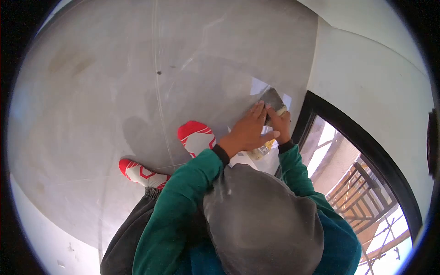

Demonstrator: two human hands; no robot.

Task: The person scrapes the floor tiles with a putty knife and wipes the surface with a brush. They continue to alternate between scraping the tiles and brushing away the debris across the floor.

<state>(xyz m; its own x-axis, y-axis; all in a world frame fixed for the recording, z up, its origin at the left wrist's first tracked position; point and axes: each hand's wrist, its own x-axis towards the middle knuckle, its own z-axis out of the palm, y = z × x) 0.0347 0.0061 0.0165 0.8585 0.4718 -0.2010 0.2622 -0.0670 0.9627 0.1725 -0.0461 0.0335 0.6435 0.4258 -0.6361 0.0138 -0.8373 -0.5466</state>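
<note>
Both hands, left [250, 130] flat and open, right [279, 123] gripping it, press a scraper [273, 98] on the floor [114, 82] by the window [348, 133]; most floor looks smooth, the corner unfinished.

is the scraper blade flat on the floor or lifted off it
On it: the scraper blade lies pressed against the grey floor, with the left hand and right hand bearing down on it.

Both arms, in green sleeves, reach forward and meet in front of the person. The left hand [249, 130] lies flat, fingers stretched out together, thumb spread. The right hand [279, 123] sits just beside it, fingers curled closed.
</note>
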